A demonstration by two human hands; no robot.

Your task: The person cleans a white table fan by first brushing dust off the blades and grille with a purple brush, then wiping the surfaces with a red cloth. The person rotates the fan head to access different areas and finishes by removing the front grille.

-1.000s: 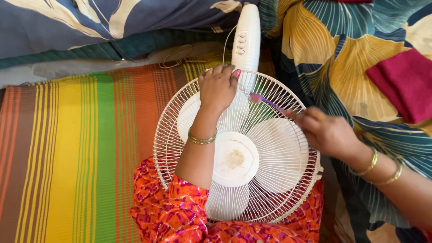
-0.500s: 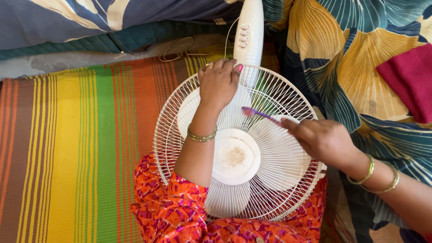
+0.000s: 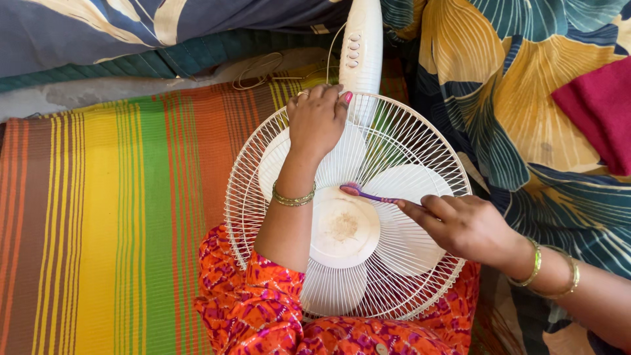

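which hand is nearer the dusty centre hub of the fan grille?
Right. The right hand holds the purple brush at the centre hub edge; the left hand grips the grille's far rim.

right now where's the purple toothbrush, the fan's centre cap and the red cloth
purple toothbrush (image 3: 358,191), head view, on its bristle end against the grille
centre cap (image 3: 344,227), head view, on the dusty middle of the disc
red cloth (image 3: 601,112), head view, on its flat top

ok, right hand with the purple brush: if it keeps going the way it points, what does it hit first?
Probably the left forearm. The right hand aims the purple brush leftward across the fan grille; the forearm lies just beyond its head, though depth is unclear.
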